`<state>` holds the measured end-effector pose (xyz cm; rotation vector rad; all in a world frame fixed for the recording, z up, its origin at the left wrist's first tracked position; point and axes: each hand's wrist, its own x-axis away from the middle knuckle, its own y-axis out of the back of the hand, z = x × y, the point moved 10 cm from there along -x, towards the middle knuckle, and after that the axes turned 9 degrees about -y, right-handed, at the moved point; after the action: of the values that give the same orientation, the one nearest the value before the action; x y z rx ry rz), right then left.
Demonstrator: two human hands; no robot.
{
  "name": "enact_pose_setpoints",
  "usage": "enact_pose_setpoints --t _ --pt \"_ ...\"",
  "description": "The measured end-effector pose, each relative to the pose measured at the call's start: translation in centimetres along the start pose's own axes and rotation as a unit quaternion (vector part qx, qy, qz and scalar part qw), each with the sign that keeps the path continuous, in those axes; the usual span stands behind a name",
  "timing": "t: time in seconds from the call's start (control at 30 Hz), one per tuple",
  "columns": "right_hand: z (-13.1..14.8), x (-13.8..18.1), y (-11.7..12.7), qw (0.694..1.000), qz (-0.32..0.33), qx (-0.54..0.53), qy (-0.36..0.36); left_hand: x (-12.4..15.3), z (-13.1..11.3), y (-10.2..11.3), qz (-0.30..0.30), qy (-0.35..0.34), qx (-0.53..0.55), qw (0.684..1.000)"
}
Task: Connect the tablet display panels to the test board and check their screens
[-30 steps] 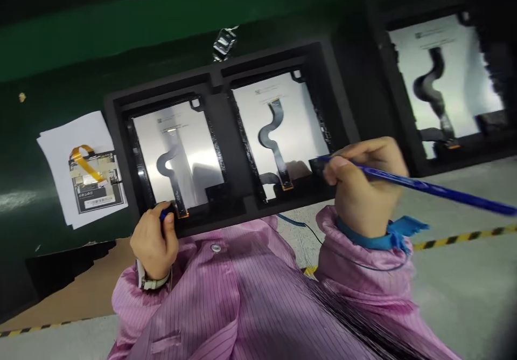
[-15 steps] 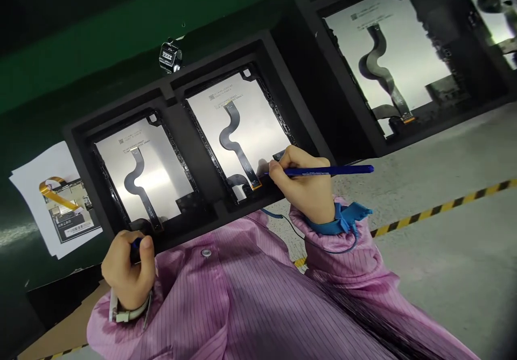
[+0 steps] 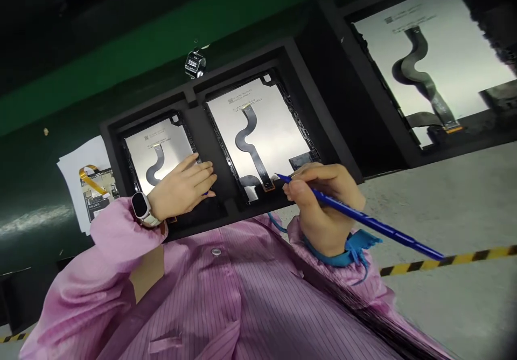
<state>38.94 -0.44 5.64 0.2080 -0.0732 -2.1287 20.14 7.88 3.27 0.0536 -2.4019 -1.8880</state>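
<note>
Broadly, a dark green bench (image 3: 133, 58) slanting across the upper view. Below, a pink striped coat (image 3: 262, 306), then pale floor (image 3: 436, 203) at the right, crossed by yellow-and-black tape (image 3: 476, 257). Along the bench's near edge, a black two-bay tray (image 3: 202, 133), and farther right another black tray (image 3: 370, 90). Inside these, lying flat, three silver-backed panels: the right panel (image 3: 456, 74) in the second tray, the middle panel (image 3: 278, 125) and the left panel (image 3: 177, 150) side by side in the two-bay tray. Beside that tray's left wall, overlapping white sheets (image 3: 72, 171). Over the lower part of the left panel, the left hand (image 3: 181, 190), back upward, fingers together and slightly bent; impossible to tell whether closed on anything, despite a bit of blue near the fingertips. At the middle panel's lower right corner, the right hand (image 3: 327, 203), pinched narrow around a blue pen (image 3: 379, 226), tip toward the panel, contact unclear. On the sheets, a small circuit unit (image 3: 109, 179) with an orange flex cable (image 3: 95, 184). Down the middle panel, a wavy dark ribbon cable (image 3: 258, 166). Around the right wrist, a blue strap (image 3: 361, 241); around the left, a watch (image 3: 140, 205). Behind the two-bay tray, a shiny metal counter (image 3: 195, 64). Smallest, a coat button (image 3: 216, 251).
</note>
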Motion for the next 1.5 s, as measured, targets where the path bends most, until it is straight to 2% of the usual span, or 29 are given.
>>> enact_pose_setpoints --t 0.07,0.17,0.3,0.4,0.47,0.53,0.63,0.73,0.83,0.87,0.97,1.07,1.1,1.17,1.27,1.3,1.37,1.43,1.5 --pt "0.9 0.5 -1.4 0.999 0.046 -0.017 0.006 0.1 0.5 -0.3 0.004 -0.01 -0.01 1.0" --pt "1.7 1.2 -3.0 0.994 0.102 -0.041 -0.007 0.1 0.5 0.8 -0.027 -0.03 -0.048 0.998" --pt "0.8 1.9 -4.5 0.983 0.137 -0.095 -0.078 0.6 -0.5 4.2 -0.124 -0.063 -0.042 0.989" --pt "-0.6 2.6 -6.9 0.953 0.167 -0.187 -0.169 3.0 -0.8 7.7 -0.242 -0.042 -0.005 0.969" --pt "-1.2 3.4 -10.0 0.909 0.213 -0.271 -0.236 6.0 -0.9 10.0 -0.343 -0.017 0.005 0.939" --pt "-1.5 4.5 -13.7 0.852 0.247 -0.347 -0.305 9.2 -1.1 11.6 -0.426 0.012 -0.002 0.905" --pt "-2.3 6.5 -18.7 0.788 0.241 -0.398 -0.405 13.1 -1.1 12.5 -0.497 0.084 -0.062 0.861" --pt "-2.7 8.5 -22.1 0.771 0.226 -0.396 -0.445 15.9 -1.3 12.8 -0.565 0.13 -0.113 0.807" --pt "-2.3 10.1 -24.2 0.771 0.252 -0.382 -0.442 18.2 -1.6 12.8 -0.664 0.076 -0.065 0.741" --pt "-2.1 10.5 -24.7 0.771 0.265 -0.378 -0.439 18.6 -1.4 12.7 -0.679 0.063 -0.039 0.73" --pt "-1.5 11.3 -25.8 0.77 0.3 -0.363 -0.43 18.9 -0.8 12.4 -0.676 0.057 -0.003 0.735" --pt "-1.1 11.6 -26.4 0.773 0.322 -0.348 -0.422 18.6 -1.4 12.5 -0.666 0.038 -0.023 0.745" --pt "-1.0 11.7 -26.5 0.775 0.328 -0.343 -0.416 18.4 -1.5 12.4 -0.662 0.048 -0.034 0.747" --pt "-0.9 11.7 -26.7 0.782 0.34 -0.336 -0.399 18.1 -1.4 12.3 -0.652 0.111 -0.073 0.746" --pt "-0.5 11.7 -26.6 0.792 0.352 -0.334 -0.37 18.5 -2.0 12.4 -0.646 0.201 -0.133 0.725" --pt "-0.4 11.6 -26.6 0.794 0.354 -0.334 -0.364 18.6 -2.0 12.4 -0.637 0.222 -0.133 0.726" --pt "-0.3 11.5 -26.6 0.797 0.357 -0.332 -0.356 18.6 -1.6 12.2 -0.601 0.259 -0.107 0.749" --pt "-0.2 11.4 -26.6 0.8 0.357 -0.331 -0.351 18.5 -1.3 12.0 -0.58 0.267 -0.084 0.765" --pt "-0.2 11.4 -26.6 0.803 0.355 -0.331 -0.347 18.5 -1.6 12.2 -0.613 0.226 -0.077 0.753"
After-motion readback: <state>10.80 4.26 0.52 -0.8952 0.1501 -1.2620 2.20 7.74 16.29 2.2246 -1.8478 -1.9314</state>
